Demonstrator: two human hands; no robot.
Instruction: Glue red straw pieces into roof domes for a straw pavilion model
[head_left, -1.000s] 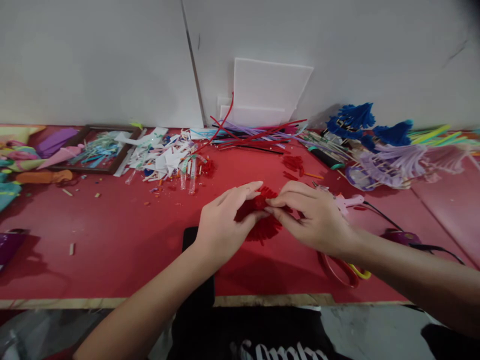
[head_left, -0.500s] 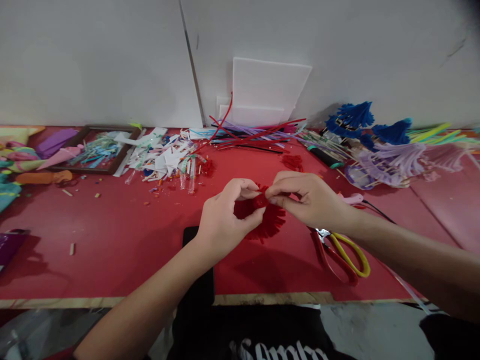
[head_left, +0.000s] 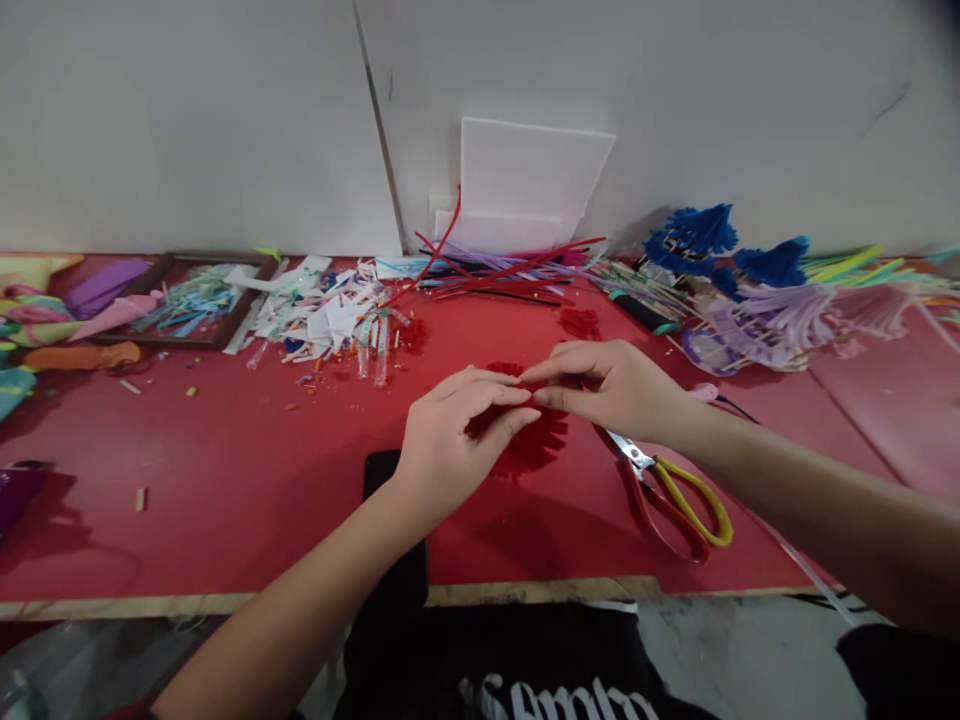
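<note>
A round red fringed piece (head_left: 531, 448) of fuzzy stems lies on the red table top, partly hidden under both hands. My left hand (head_left: 461, 430) is at its left side, thumb and fingers closed round its raised middle. From the right, my right hand (head_left: 607, 388) pinches at the same middle, its fingertips meeting those of the left. What exactly lies between the fingertips is too small to tell. Scissors (head_left: 636, 455) with one red and one yellow handle rest just below the right wrist.
A black phone-like slab (head_left: 397, 570) lies under the left forearm. White scraps (head_left: 330, 325), a brown frame (head_left: 157, 335) and red and purple stems (head_left: 517, 270) line the back. Blue and lilac fringed pieces (head_left: 776, 262) stand at right. A white board (head_left: 532, 180) leans on the wall.
The fingers of my left hand have straightened and lie flatter over the red piece. My right fingertips have shifted slightly. The view has moved a little, showing more of the scissors.
</note>
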